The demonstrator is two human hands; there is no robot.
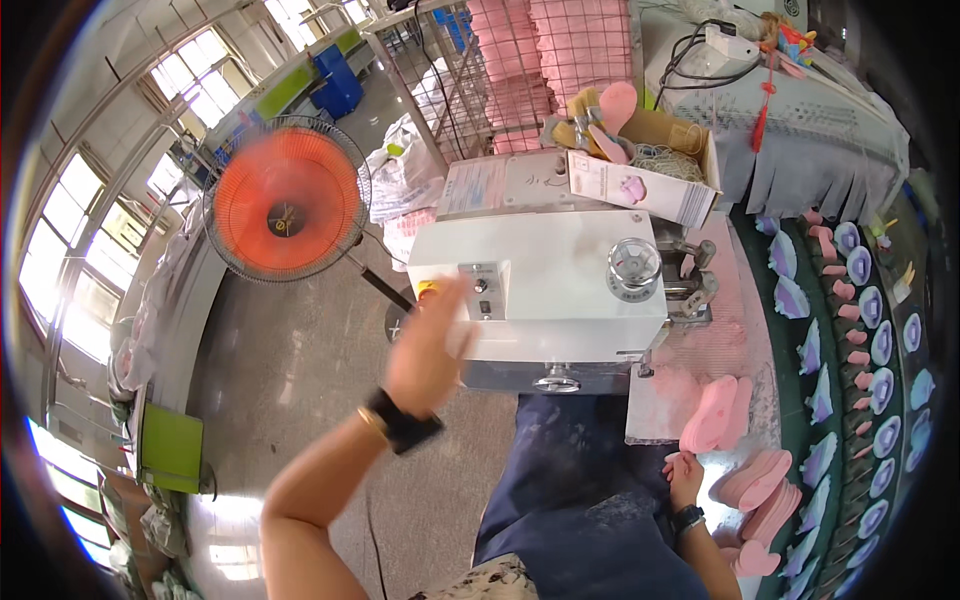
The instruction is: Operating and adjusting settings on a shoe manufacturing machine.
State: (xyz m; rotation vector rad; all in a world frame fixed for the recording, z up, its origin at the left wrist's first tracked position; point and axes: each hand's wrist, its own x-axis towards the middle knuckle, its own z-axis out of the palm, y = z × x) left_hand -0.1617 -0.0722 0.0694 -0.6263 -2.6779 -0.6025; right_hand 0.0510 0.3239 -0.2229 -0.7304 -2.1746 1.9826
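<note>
My left hand (pixel 430 350) is raised over the front left of a white machine (pixel 560 265), blurred, its fingers stretched toward a small control panel (pixel 487 292). A red and yellow button (pixel 428 289) sits right beside its fingertips; whether they touch it I cannot tell. My right hand (pixel 684 477) is low on the right, its fingers closed at the lower end of a few pink insole-shaped pieces (pixel 712 415). These pieces lean over a dusty pink plate (pixel 655 410) at the machine's right front. Metal rollers (pixel 690 285) stick out of the machine's right side.
More pink insole-shaped pieces (pixel 765 490) lie stacked beside my right forearm. At the far right, a green rack (pixel 800 380) carries purple-blue and pink parts. An orange fan (pixel 287 205) stands left of the machine. On its back rests an open carton (pixel 640 185).
</note>
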